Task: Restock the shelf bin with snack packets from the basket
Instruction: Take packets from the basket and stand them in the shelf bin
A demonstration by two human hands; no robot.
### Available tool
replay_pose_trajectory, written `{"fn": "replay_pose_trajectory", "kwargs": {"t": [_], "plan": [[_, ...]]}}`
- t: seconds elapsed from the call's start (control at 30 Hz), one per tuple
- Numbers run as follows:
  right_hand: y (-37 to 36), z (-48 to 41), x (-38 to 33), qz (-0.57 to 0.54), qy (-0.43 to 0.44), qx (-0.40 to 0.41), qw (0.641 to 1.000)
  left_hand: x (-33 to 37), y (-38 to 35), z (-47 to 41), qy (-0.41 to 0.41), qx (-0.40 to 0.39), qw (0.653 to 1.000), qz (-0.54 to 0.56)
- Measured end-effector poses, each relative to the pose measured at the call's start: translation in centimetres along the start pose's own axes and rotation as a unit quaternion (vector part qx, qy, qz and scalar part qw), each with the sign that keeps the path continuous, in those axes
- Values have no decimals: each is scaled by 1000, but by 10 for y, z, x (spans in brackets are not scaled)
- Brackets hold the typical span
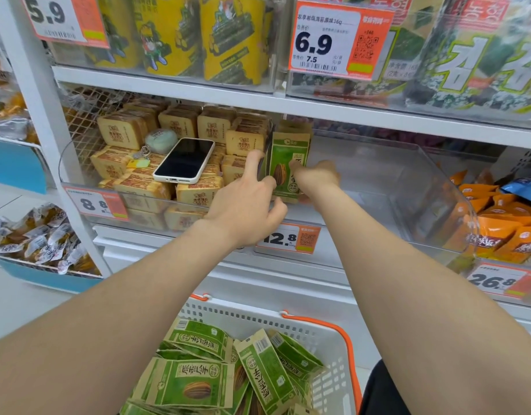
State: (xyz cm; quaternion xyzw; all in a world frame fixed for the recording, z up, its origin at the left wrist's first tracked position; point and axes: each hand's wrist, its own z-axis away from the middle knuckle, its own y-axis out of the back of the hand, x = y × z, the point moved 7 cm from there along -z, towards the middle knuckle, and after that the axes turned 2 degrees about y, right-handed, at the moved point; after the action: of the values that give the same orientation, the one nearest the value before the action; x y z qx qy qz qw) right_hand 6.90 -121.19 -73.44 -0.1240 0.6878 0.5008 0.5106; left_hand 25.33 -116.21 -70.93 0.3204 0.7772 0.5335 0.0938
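Green-and-tan snack packets (288, 157) stand upright in a row at the left end of a clear shelf bin (407, 187). My left hand (246, 205) holds the front packet's left edge, index finger pointing up and the other fingers and thumb curled by it. My right hand (316, 176) reaches into the bin from the right and grips the same packet, thumb on its face, fingers hidden behind. Below, a white basket (258, 319) with orange handles holds several more green packets (195, 383). The rest of the bin, to the right of the packets, holds nothing.
The neighbouring left bin holds tan cake packs (123, 133) with a phone (184, 160) and keys lying on top. Orange bags (497, 232) fill the bin to the right. A shelf (288, 107) of yellow and seaweed packs hangs just above. A price tag (288, 238) sits under my hands.
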Motion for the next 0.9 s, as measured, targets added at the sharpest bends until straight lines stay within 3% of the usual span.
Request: {"fn": "replay_pose_trajectory", "kwargs": {"t": [0.13,0.3,0.53,0.63,0.7,0.77,0.9], "plan": [[3,8,1,14,-21,-19,1000,1,1,1,8,-12,1000,-7],[9,19,0,135,-12,-40,990,6,0,5,5,-8,1000,-27],[27,51,-26,226,186,-19,956,20,20,21,-23,77,995,-60],[37,90,-39,290,312,32,904,41,34,34,-60,118,989,-61],[42,123,-48,356,409,69,837,52,31,43,-70,69,994,-40],[46,153,-47,397,467,98,784,54,13,53,-48,-32,998,-30],[43,194,-13,400,482,73,776,67,-37,92,-90,-204,968,-114]]}}
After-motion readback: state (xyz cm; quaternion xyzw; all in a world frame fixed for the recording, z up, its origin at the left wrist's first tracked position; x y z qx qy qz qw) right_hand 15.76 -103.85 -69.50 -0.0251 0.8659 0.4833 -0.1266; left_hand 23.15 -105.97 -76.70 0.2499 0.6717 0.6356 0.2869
